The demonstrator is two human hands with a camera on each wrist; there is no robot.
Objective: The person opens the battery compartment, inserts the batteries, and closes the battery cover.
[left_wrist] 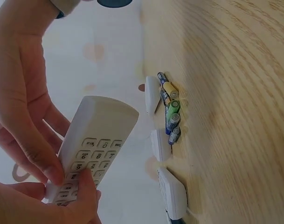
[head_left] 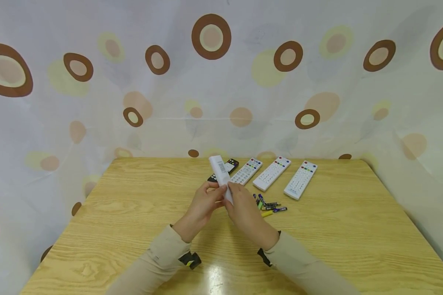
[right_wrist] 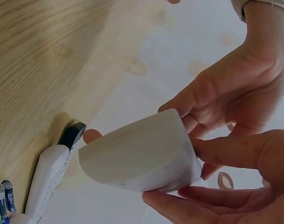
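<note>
Both hands hold a white remote control up over the table, its labelled back toward the head camera. My left hand grips its near part, thumb on the back. From the other side my right hand grips the same end. The left wrist view shows the button face of the remote, with fingertips of both hands on it. In the right wrist view the remote's smooth casing sits between the hands' fingers. Just beyond the right hand lie loose batteries, some yellow, green and dark blue.
Behind the held remote, a black remote lies partly covered from view. Right of it lie three white remotes, side by side. The wooden table ends at a patterned cloth at the back.
</note>
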